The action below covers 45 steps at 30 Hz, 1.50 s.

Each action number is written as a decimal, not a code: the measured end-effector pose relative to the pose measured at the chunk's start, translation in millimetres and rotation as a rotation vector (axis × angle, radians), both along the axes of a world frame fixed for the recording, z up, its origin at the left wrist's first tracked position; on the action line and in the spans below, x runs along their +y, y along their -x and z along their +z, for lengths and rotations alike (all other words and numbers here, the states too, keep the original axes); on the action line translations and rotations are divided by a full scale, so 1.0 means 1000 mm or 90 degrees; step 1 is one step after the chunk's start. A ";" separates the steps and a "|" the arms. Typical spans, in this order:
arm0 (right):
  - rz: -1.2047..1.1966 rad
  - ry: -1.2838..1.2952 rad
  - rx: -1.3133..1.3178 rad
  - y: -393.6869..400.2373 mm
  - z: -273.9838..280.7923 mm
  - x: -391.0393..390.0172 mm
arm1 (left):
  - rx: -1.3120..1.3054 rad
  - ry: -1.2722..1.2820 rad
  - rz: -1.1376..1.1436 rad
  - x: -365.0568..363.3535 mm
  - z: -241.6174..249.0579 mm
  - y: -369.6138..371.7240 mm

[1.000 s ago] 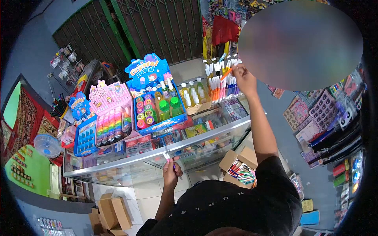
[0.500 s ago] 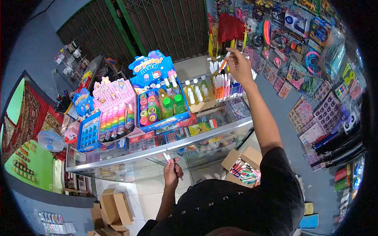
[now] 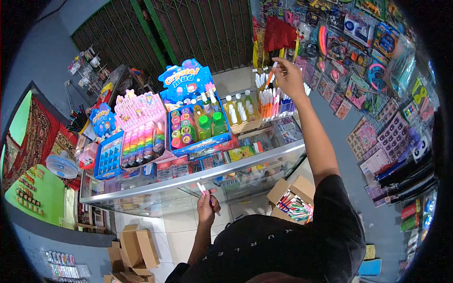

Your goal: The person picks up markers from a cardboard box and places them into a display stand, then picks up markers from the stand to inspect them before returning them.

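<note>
Near the front edge of the glass counter (image 3: pixel 141 192), my left hand (image 3: pixel 207 203) is closed around a few white-capped pens (image 3: pixel 202 188). Higher up on the right, my right hand (image 3: pixel 287 78) pinches an orange pen with a white cap (image 3: pixel 270 77). It is just above a cluster of upright white-capped pens (image 3: pixel 269 104) standing at the counter's right end. Small bottles in a basket (image 3: pixel 243 126) stand to the left of that cluster. Below the counter, an open cardboard box (image 3: pixel 302 187) contains many loose pens (image 3: pixel 295 206).
Crystal Mud display boxes (image 3: pixel 193 150) and a pink display (image 3: pixel 141 113) stand on the counter. Empty cartons (image 3: pixel 132 247) lie on the floor at lower left. Packaged toys (image 3: pixel 358 89) hang on the right wall. A folding metal gate (image 3: pixel 203 33) closes off the back.
The view has shifted slightly. My right hand still holds the orange pen above the upright pens, and my left hand keeps its pens, with little other visible change.
</note>
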State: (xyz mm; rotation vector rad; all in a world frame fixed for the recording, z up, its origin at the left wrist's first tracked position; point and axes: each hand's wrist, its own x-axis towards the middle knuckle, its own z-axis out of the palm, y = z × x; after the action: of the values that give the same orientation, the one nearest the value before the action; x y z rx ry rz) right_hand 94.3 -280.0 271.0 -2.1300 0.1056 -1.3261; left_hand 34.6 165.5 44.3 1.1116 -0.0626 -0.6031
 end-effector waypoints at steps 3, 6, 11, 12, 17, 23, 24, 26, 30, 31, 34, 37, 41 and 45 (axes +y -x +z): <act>-0.007 0.011 0.011 -0.002 -0.005 -0.006 | 0.013 0.006 0.005 0.003 -0.001 0.002; -0.006 0.056 0.022 -0.011 -0.016 -0.017 | 0.023 0.014 0.015 0.003 -0.001 0.003; 0.001 0.066 0.123 -0.017 -0.024 -0.016 | 0.009 0.017 0.013 0.010 -0.005 0.004; -0.006 0.087 0.131 -0.020 -0.026 -0.018 | 0.005 0.019 0.012 0.012 -0.005 0.005; 0.002 0.210 0.130 -0.027 -0.036 -0.031 | 0.023 0.026 0.010 0.017 -0.008 0.005; 0.058 0.070 0.187 -0.015 -0.035 -0.015 | 0.034 0.011 0.003 0.019 -0.008 0.006; 0.082 -0.049 0.221 -0.013 -0.033 -0.012 | 0.034 0.012 -0.001 0.018 -0.008 0.007; 0.067 -0.016 0.220 -0.025 -0.053 -0.022 | 0.036 0.012 -0.009 0.019 -0.007 0.007; 0.097 -0.092 0.214 -0.029 -0.054 -0.018 | 0.033 -0.011 -0.014 0.018 -0.005 0.007; 0.075 -0.089 0.217 -0.023 -0.043 -0.006 | 0.034 -0.012 -0.016 0.018 -0.004 0.007; 0.017 -0.035 0.214 -0.012 -0.023 0.011 | 0.040 -0.007 -0.026 0.019 -0.006 0.006; -0.027 0.095 0.193 -0.023 -0.030 0.006 | 0.038 -0.002 -0.029 0.020 -0.008 0.007; -0.067 0.160 0.215 -0.037 -0.031 0.000 | 0.036 0.001 -0.028 0.024 -0.011 0.007; -0.044 0.094 0.242 -0.045 -0.026 -0.006 | 0.035 -0.016 -0.017 0.029 -0.009 0.008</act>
State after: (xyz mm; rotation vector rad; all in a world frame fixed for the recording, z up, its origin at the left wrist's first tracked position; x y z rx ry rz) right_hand 139.0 -286.1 244.7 -2.5051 0.2450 -0.9752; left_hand 26.9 194.9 35.2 1.1196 -0.0222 -0.6596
